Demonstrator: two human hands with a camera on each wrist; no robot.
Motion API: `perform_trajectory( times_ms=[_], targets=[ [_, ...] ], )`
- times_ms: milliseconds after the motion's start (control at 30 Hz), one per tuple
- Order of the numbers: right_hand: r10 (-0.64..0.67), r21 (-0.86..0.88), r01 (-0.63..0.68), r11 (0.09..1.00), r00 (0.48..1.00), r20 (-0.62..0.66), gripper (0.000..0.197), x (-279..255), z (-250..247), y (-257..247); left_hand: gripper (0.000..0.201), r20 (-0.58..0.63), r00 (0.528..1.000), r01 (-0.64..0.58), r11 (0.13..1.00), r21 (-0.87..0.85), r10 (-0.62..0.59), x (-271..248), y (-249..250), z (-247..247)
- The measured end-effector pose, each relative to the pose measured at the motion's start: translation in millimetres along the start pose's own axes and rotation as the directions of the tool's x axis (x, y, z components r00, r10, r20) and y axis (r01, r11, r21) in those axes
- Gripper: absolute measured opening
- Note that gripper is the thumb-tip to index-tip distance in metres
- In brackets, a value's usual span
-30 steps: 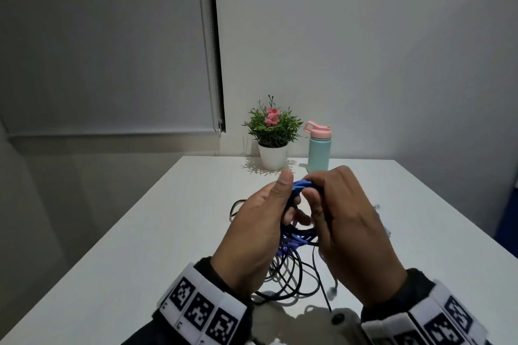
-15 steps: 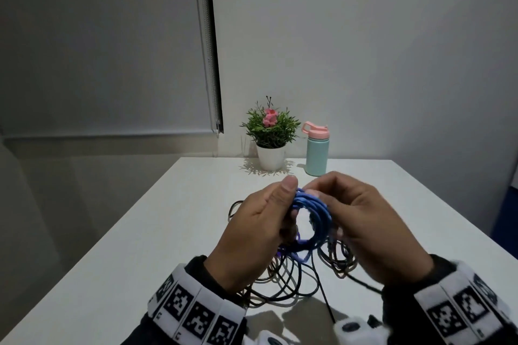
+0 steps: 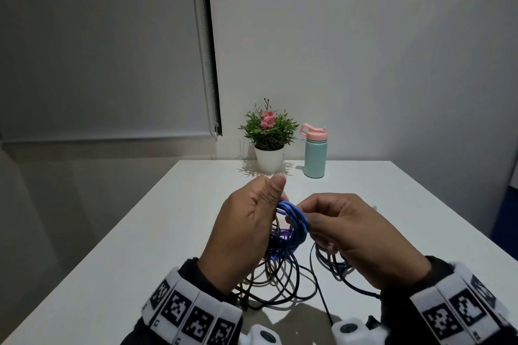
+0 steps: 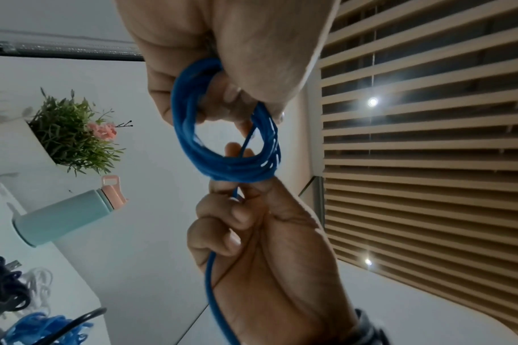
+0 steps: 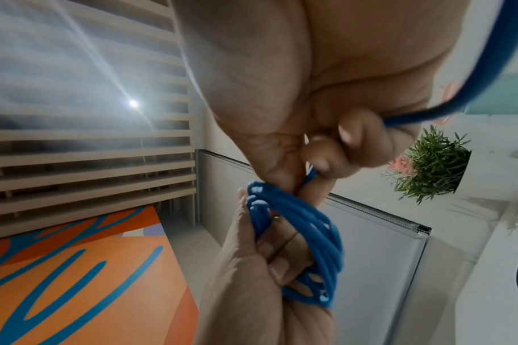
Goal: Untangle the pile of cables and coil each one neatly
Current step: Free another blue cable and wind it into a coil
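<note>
A blue cable (image 3: 294,220) is wound into a small coil held above the white table (image 3: 168,232) between both hands. My left hand (image 3: 276,206) grips the coil's left side, thumb up; in the left wrist view its fingers (image 4: 222,98) curl through the coil (image 4: 231,163). My right hand (image 3: 305,218) pinches the coil's right side, and the cable's free strand (image 4: 210,275) runs down through its palm. In the right wrist view the coil (image 5: 308,235) lies across the left hand's fingers. Tangled black cables (image 3: 280,285) lie on the table under the hands, partly hidden.
A potted plant (image 3: 268,140) and a mint bottle with a pink lid (image 3: 315,155) stand at the table's far edge. The left wrist view shows more dark, white and blue cables (image 4: 13,301) lying on the table. The table's left edge drops off near my left arm.
My right hand drew away to the right from the left hand, uncovering the blue coil, then came back to pinch the coil's right side. The left hand kept hold of the coil.
</note>
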State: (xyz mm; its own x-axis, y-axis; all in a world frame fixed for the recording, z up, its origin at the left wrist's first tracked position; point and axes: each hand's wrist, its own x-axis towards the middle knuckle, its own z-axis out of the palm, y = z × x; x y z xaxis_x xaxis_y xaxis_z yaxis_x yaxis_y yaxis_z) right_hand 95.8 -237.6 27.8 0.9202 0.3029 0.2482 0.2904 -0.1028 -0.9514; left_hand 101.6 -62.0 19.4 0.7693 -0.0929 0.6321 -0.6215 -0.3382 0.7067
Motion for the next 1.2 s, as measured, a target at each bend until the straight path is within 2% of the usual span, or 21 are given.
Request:
perform_trajectory(
  times_ms=[67, 100, 167, 200, 267, 333, 400, 467, 567, 600, 667, 733, 767, 800, 833, 867, 967, 1033, 1100, 1200],
  targets=[
    [-0.049, -0.074, 0.047, 0.996, 0.998, -0.029, 0.013, -1, 3, -2, 0.05, -0.029, 0.999, 0.036, 0.999, -0.002, -0.036, 2, -3, -1],
    [-0.126, -0.185, 0.106, 0.977, 0.987, -0.101, 0.015, -3, 5, -3, 0.052, -0.056, 0.997, 0.058, 0.998, 0.002, -0.058, 3, -6, -2],
    [-0.388, -0.456, 0.253, 0.854, 0.892, -0.231, 0.016, -8, 11, -7, 0.056, -0.121, 0.987, 0.11, 0.994, 0.013, -0.108, 4, -11, -4],
    [-0.472, -0.528, 0.312, 0.79, 0.859, -0.198, 0.012, -11, 15, -11, 0.058, -0.147, 0.98, 0.134, 0.991, 0.012, -0.131, 5, -13, -5],
    [-0.45, -0.608, 0.343, 0.716, 0.893, -0.027, 0.017, -16, 25, -13, 0.06, -0.179, 0.969, 0.172, 0.985, -0.018, -0.172, 5, -16, -5],
    [-0.384, -0.692, 0.314, 0.65, 0.922, 0.058, 0.022, -15, 30, -5, 0.058, -0.191, 0.961, 0.192, 0.98, -0.054, -0.199, 6, -16, -4],
    [-0.42, -0.753, 0.311, 0.58, 0.906, 0.05, 0.026, -12, 30, 3, 0.056, -0.187, 0.96, 0.196, 0.978, -0.07, -0.206, 6, -15, -3],
    [-0.431, -0.775, 0.298, 0.557, 0.902, 0.037, 0.025, -10, 33, 6, 0.056, -0.155, 0.962, 0.212, 0.974, -0.084, -0.223, 5, -15, 0],
    [-0.353, -0.802, 0.225, 0.553, 0.935, 0.02, 0.015, -8, 34, 10, 0.055, -0.034, 0.964, 0.25, 0.947, -0.2, -0.262, 1, -11, 9],
    [-0.317, -0.775, 0.206, 0.598, 0.948, 0.007, 0.015, -6, 31, 12, 0.052, -0.009, 0.967, 0.247, 0.943, -0.221, -0.255, 0, -9, 10],
    [-0.23, -0.608, 0.164, 0.777, 0.973, -0.031, 0.015, -2, 23, 9, 0.046, 0.012, 0.976, 0.214, 0.947, -0.238, -0.217, 2, -5, 7],
    [-0.105, -0.271, 0.096, 0.958, 0.994, -0.019, 0.02, -2, 16, 2, 0.041, 0.015, 0.99, 0.138, 0.969, -0.204, -0.138, 4, -3, -1],
    [-0.058, -0.078, 0.058, 0.995, 0.998, 0.009, 0.018, -2, 13, -2, 0.039, 0.012, 0.996, 0.085, 0.984, -0.154, -0.085, 5, -3, -6],
    [-0.033, 0.079, 0.029, 0.996, 0.999, 0.042, 0.016, -3, 11, -5, 0.038, 0.014, 0.999, 0.035, 0.995, -0.091, -0.034, 6, -2, -10],
    [-0.026, 0.15, 0.016, 0.989, 0.998, 0.065, 0.015, -4, 8, -7, 0.037, 0.018, 1.0, -0.006, 0.999, -0.035, 0.006, 6, -1, -12],
    [-0.024, 0.124, 0.015, 0.992, 0.997, 0.072, 0.018, -5, 6, -9, 0.037, 0.022, 0.999, -0.032, 0.999, -0.003, 0.032, 6, 0, -13],
    [-0.028, -0.101, 0.032, 0.994, 0.999, 0.035, 0.029, -8, 0, -15, 0.038, 0.033, 0.996, -0.081, 0.991, 0.11, 0.078, 6, -1, -13],
    [-0.024, -0.074, 0.026, 0.997, 1.0, 0.017, 0.032, -7, -4, -13, 0.038, 0.024, 0.995, -0.099, 0.983, 0.153, 0.096, 7, -4, -13],
    [-0.026, 0.009, 0.026, 1.0, 0.999, 0.026, 0.031, -7, -3, -11, 0.036, -0.008, 0.995, -0.092, 0.973, 0.213, 0.096, 8, -8, -16],
    [-0.017, 0.267, 0.005, 0.964, 0.999, 0.043, 0.024, -4, -1, -11, 0.038, -0.077, 0.994, -0.05, 0.967, 0.251, 0.072, 11, -11, -24]
  ],
)
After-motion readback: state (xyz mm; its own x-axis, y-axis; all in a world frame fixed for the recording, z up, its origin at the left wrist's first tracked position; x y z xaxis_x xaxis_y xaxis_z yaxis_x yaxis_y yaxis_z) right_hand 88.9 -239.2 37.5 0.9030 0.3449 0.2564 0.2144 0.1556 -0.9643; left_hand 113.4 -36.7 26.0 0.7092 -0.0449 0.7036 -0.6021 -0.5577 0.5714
